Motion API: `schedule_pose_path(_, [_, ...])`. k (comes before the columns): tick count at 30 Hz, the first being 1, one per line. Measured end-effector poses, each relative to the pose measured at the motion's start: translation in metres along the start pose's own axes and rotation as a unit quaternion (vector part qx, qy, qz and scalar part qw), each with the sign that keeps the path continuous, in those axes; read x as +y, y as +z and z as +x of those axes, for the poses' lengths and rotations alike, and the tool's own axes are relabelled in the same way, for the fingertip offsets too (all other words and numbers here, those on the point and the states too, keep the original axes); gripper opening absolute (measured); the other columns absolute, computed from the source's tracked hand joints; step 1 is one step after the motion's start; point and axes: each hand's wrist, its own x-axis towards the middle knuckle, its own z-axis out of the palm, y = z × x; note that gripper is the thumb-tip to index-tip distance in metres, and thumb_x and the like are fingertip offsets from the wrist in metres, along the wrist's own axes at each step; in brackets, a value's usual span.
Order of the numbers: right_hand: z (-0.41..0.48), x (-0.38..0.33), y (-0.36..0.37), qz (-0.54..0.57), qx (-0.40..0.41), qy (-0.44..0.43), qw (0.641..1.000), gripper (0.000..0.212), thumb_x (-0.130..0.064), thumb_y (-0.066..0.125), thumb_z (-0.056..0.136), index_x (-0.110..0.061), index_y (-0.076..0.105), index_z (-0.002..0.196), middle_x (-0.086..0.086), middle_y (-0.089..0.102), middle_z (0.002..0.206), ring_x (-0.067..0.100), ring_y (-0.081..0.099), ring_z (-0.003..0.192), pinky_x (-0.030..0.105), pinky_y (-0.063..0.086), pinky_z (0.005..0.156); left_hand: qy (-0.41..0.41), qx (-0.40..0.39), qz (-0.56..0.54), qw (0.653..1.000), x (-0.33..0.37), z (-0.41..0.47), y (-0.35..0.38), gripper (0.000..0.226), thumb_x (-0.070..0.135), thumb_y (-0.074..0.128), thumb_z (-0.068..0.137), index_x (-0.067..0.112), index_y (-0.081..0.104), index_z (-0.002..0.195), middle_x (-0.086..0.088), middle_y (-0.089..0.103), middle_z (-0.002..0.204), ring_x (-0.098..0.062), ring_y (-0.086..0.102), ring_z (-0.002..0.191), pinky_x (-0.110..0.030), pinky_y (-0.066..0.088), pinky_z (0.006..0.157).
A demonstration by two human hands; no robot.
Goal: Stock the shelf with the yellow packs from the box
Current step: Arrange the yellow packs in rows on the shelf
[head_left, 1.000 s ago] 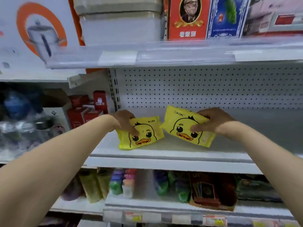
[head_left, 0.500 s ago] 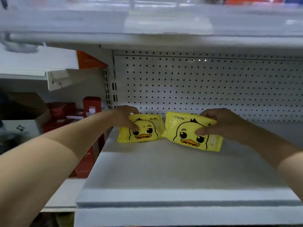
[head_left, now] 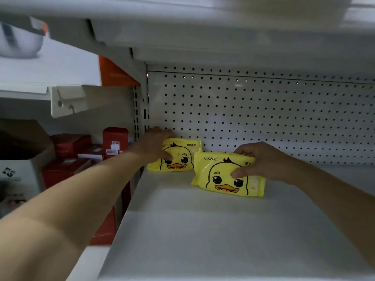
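The left pack (head_left: 182, 157), yellow with a cartoon duck face, stands on its lower edge at the back of the shelf (head_left: 203, 230), close to the pegboard panel (head_left: 263, 118). It sits directly under the left hand (head_left: 155, 145). That hand's fingers (head_left: 162, 131) curl over the pack's top left corner and down behind it, while the thumb presses on the printed front beside the duck's eye, so the pack is pinched front to back. Most of the pack lies to the right of those fingers, and its left end is hidden by the palm.

The right pack (head_left: 225, 179) has the same duck print and lies nearer the camera, with its right end under the right hand (head_left: 261, 161). The right hand's fingers (head_left: 243, 152) hook over the pack's top edge, and the thumb lies on the front just above the duck's eye, a closed grasp on the upper right part. The pack leans back slightly with its bottom edge on the shelf. Its upper left corner overlaps the left pack's right edge in this view, but I cannot tell whether the two touch.

Red boxes (head_left: 115, 140) stand in the next bay, to the left of the left hand.
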Motion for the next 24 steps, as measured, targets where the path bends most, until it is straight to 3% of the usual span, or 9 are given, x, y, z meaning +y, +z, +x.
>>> schedule_pose_path(6, [0.017, -0.001, 0.001, -0.002, -0.01, 0.001, 1.0, 0.036, -0.023, 0.091, 0.066, -0.025, 0.072, 0.097, -0.009, 0.076, 0.091, 0.01, 0.073, 0.083, 0.034, 0.058, 0.084, 0.037, 0.089, 0.053, 0.994, -0.004, 0.008, 0.009, 0.072, 0.036, 0.087, 0.064, 0.014, 0.05, 0.121, -0.007, 0.047, 0.117, -0.025, 0.04, 0.111, -0.038, 0.044, 0.085])
schedule_pose_path(10, [0.028, 0.0, 0.002, -0.001, -0.005, 0.003, 1.0, 0.033, -0.022, 0.091, 0.067, -0.024, 0.071, 0.094, -0.009, 0.076, 0.09, 0.01, 0.072, 0.081, 0.032, 0.058, 0.082, 0.057, 0.177, 0.183, 0.965, -0.005, 0.011, 0.019, 0.072, 0.043, 0.089, 0.058, 0.012, 0.055, 0.114, -0.009, 0.054, 0.113, -0.028, 0.049, 0.105, -0.041, 0.049, 0.081])
schedule_pose_path(13, [0.036, 0.001, 0.006, -0.005, -0.007, -0.007, 1.0, 0.031, -0.023, 0.09, 0.068, -0.022, 0.071, 0.093, -0.007, 0.075, 0.089, 0.012, 0.073, 0.081, 0.033, 0.058, 0.079, 0.058, 0.212, 0.195, 0.956, -0.007, 0.012, 0.021, 0.075, 0.045, 0.09, 0.052, 0.013, 0.057, 0.112, -0.01, 0.052, 0.112, -0.031, 0.049, 0.104, -0.042, 0.049, 0.08])
schedule_pose_path(15, [0.041, -0.001, 0.008, -0.005, -0.01, -0.013, 1.0, 0.032, -0.023, 0.09, 0.068, -0.021, 0.071, 0.094, -0.008, 0.075, 0.088, 0.011, 0.072, 0.079, 0.032, 0.058, 0.077, 0.083, 0.259, 0.127, 0.954, -0.006, 0.009, 0.017, 0.069, 0.043, 0.089, 0.058, 0.013, 0.059, 0.112, -0.01, 0.051, 0.113, -0.029, 0.047, 0.106, -0.04, 0.047, 0.084])
schedule_pose_path(17, [0.046, -0.004, 0.011, 0.006, -0.018, -0.018, 1.0, 0.032, -0.021, 0.09, 0.069, -0.02, 0.07, 0.094, -0.008, 0.076, 0.088, 0.01, 0.073, 0.079, 0.03, 0.058, 0.076, 0.121, 0.295, -0.017, 0.948, 0.002, 0.002, 0.012, 0.056, 0.044, 0.083, 0.068, 0.014, 0.061, 0.11, -0.007, 0.054, 0.112, -0.022, 0.049, 0.105, -0.033, 0.046, 0.083])
schedule_pose_path(18, [0.049, -0.007, 0.014, 0.011, -0.021, -0.022, 0.999, 0.033, -0.021, 0.09, 0.069, -0.021, 0.07, 0.094, -0.008, 0.076, 0.089, 0.01, 0.073, 0.08, 0.031, 0.058, 0.078, 0.125, 0.263, -0.117, 0.95, 0.009, -0.003, 0.01, 0.049, 0.045, 0.08, 0.072, 0.018, 0.061, 0.108, -0.004, 0.056, 0.11, -0.016, 0.052, 0.103, -0.031, 0.047, 0.082])
schedule_pose_path(21, [0.06, -0.018, 0.027, 0.035, -0.029, -0.042, 0.998, 0.033, -0.02, 0.091, 0.068, -0.023, 0.07, 0.094, -0.007, 0.076, 0.094, 0.011, 0.073, 0.084, 0.031, 0.059, 0.078, 0.073, 0.07, -0.352, 0.93, 0.031, -0.015, 0.013, 0.029, 0.035, 0.078, 0.079, 0.029, 0.061, 0.102, 0.003, 0.062, 0.109, -0.009, 0.06, 0.104, -0.029, 0.052, 0.086])
schedule_pose_path(24, [0.067, -0.027, 0.041, 0.066, -0.026, -0.074, 0.995, 0.039, -0.015, 0.09, 0.068, -0.025, 0.067, 0.097, -0.005, 0.074, 0.101, 0.007, 0.072, 0.087, 0.024, 0.055, 0.072, 0.024, 0.025, -0.423, 0.906, 0.034, -0.022, 0.019, 0.021, 0.023, 0.077, 0.081, 0.026, 0.065, 0.097, 0.006, 0.067, 0.104, -0.012, 0.063, 0.103, -0.027, 0.051, 0.082])
